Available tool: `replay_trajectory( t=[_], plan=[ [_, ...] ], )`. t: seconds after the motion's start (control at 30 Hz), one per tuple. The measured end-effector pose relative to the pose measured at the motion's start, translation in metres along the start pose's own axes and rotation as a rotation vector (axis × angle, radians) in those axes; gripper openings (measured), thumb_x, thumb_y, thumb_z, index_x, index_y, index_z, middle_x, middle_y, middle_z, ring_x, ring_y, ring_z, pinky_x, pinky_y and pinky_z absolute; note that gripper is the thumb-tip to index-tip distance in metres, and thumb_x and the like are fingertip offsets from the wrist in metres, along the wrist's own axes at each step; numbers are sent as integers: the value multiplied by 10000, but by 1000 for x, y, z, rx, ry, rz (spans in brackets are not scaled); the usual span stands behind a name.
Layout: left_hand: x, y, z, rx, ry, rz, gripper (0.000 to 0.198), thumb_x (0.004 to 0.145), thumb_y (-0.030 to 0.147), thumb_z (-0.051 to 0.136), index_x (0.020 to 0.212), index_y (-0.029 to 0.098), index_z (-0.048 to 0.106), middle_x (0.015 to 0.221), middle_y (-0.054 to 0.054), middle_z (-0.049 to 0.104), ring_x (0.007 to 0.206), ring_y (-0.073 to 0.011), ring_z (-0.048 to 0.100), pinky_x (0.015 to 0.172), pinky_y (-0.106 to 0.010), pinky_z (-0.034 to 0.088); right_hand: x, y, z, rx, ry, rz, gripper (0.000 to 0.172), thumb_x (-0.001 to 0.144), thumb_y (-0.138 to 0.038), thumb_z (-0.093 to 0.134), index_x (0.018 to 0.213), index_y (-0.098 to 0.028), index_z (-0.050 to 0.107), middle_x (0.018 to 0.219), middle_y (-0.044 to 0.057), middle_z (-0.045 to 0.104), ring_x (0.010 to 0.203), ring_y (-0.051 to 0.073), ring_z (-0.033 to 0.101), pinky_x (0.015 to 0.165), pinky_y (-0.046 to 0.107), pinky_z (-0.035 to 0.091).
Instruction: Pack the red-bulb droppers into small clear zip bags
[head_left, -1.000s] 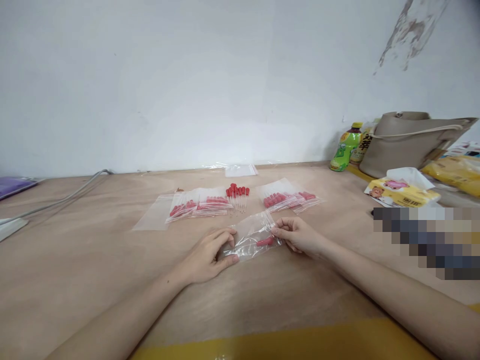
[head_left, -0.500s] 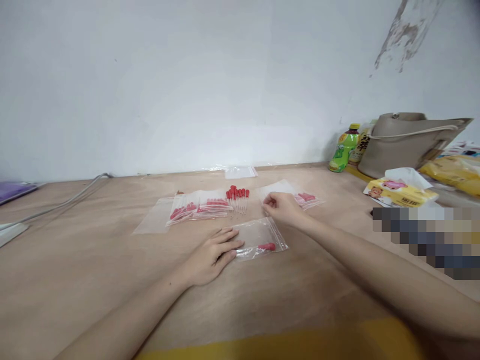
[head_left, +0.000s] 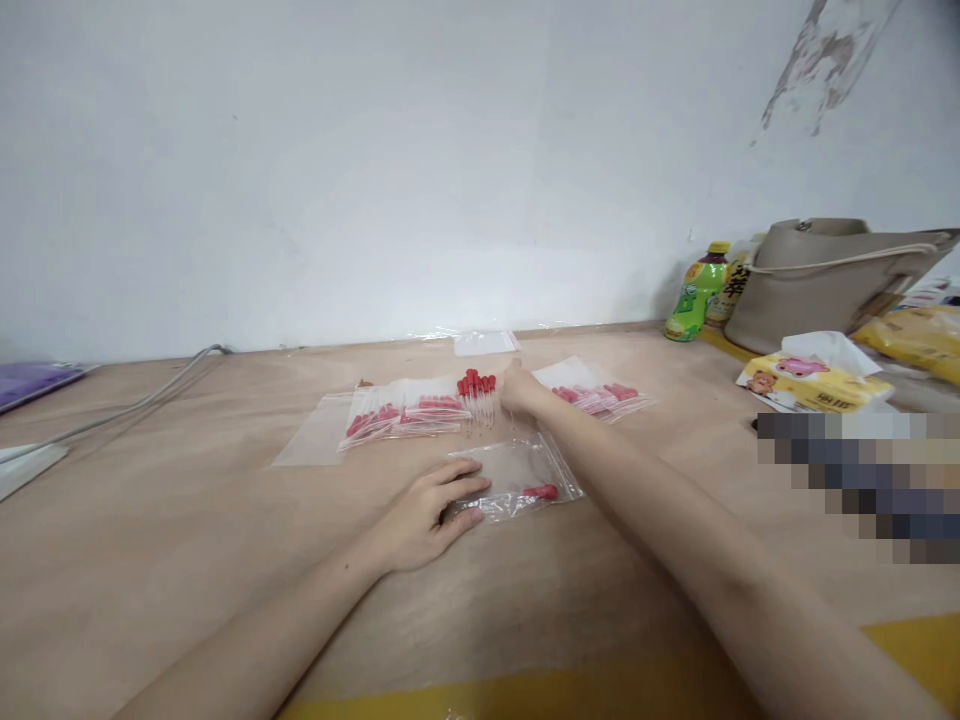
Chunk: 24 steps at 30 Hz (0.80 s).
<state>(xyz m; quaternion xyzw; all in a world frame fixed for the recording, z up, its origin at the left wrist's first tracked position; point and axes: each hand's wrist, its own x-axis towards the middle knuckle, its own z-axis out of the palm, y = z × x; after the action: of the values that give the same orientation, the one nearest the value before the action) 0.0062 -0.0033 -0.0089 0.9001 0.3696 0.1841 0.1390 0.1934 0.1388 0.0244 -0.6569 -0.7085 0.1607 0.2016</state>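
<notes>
My right hand (head_left: pixel 519 386) is swinging off the bag (head_left: pixel 510 465) to the dropper pile (head_left: pixel 477 385) beyond it | it's pinching closed on a loose dropper (head_left: pixel 513 419) | my left hand (head_left: pixel 433 515) is lying spread, steadying the bag's left end | one red dropper (head_left: pixel 541 492) is lying inside, so attention is shifting bag-to-pile

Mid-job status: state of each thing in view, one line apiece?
Left hand: spread, resting on the front bag
Right hand: curled beside the loose droppers, grip hidden
Front bag: flat, one dropper inside, seal unclear
Loose droppers: bunched together, outside any bag
Left bags: overlapping, red-bulbed droppers inside
Right bags: overlapping, red-bulbed droppers inside
Green bottle: upright, capped
Tan bag: standing upright
Tissue pack: open, tissue sticking out
</notes>
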Motion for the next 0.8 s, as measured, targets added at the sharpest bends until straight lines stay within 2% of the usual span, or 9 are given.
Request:
replay_trajectory(
  t=[0.1, 0.17, 0.27, 0.37, 0.43, 0.5, 0.63, 0.7, 0.8],
  plan=[
    [1, 0, 0, -12, 1, 0, 353, 872, 340, 464, 1213, 260, 509, 1317, -44, 435, 1198, -214, 414, 997, -377, 359, -21, 23, -24, 84, 108, -55, 532, 764, -130, 400, 1265, -35, 248, 872, 143, 619, 781, 197, 593, 664, 280, 448],
    [1, 0, -1, -9, 4, 0, 354, 871, 343, 466, 1213, 261, 510, 1319, -43, 432, 1200, -213, 413, 1000, -380, 355, -38, 47, -33, 291, 296, -125, 528, 761, -162, 400, 1261, -82, 250, 801, 69, 588, 720, 167, 578, 665, 279, 449],
    [2, 0, -1, 2, 5, -3, 355, 872, 344, 463, 1215, 263, 507, 1319, -43, 432, 1199, -215, 415, 994, -386, 362, -62, 84, -30, 513, 399, -113, 476, 737, -239, 449, 1190, -176, 313, 735, -13, 505, 554, 115, 522, 529, 248, 436],
    [2, 1, -2, 8, 5, -7, 354, 870, 342, 464, 1213, 267, 508, 1316, -42, 434, 1196, -218, 418, 986, -390, 372, -81, 100, -17, 782, 392, -45, 454, 711, -285, 495, 1113, -223, 293, 670, -68, 455, 436, 80, 459, 404, 209, 397],
    [2, 2, -2, 8, 3, -12, 357, 869, 343, 465, 1217, 270, 504, 1318, -39, 432, 1197, -219, 417, 986, -394, 372, -90, 98, -8, 947, 370, 23, 458, 677, -282, 536, 1053, -237, 280, 648, -87, 450, 427, 82, 471, 387, 210, 416],
    [2, 2, -3, 7, 2, -18, 368, 867, 348, 468, 1227, 272, 491, 1322, -36, 428, 1196, -220, 417, 985, -393, 372, -98, 89, -4, 1068, 322, 68, 459, 645, -266, 576, 996, -243, 281, 631, -93, 462, 464, 96, 519, 439, 236, 469],
    [2, 4, -3, 10, 13, -22, 417, 862, 353, 478, 1267, 262, 439, 1322, -39, 433, 1201, -220, 410, 991, -392, 364, -109, 81, -6, 1201, 126, 64, 351, 678, -321, 579, 899, -241, 318, 635, -77, 509, 550, 116, 589, 566, 283, 509],
    [2, 4, -3, 13, 28, -18, 441, 858, 352, 484, 1284, 258, 412, 1314, -39, 444, 1199, -219, 411, 992, -392, 362, -111, 86, -10, 1160, 1, 45, 315, 685, -358, 584, 866, -226, 363, 655, -57, 541, 568, 115, 592, 588, 289, 499],
    [1, 3, -3, 19, 36, -12, 448, 858, 350, 485, 1288, 255, 403, 1308, -39, 452, 1191, -218, 418, 990, -392, 362, -111, 101, -20, 915, -185, -72, 300, 655, -378, 633, 814, -180, 474, 646, -29, 561, 561, 99, 548, 572, 259, 455]
  ],
)
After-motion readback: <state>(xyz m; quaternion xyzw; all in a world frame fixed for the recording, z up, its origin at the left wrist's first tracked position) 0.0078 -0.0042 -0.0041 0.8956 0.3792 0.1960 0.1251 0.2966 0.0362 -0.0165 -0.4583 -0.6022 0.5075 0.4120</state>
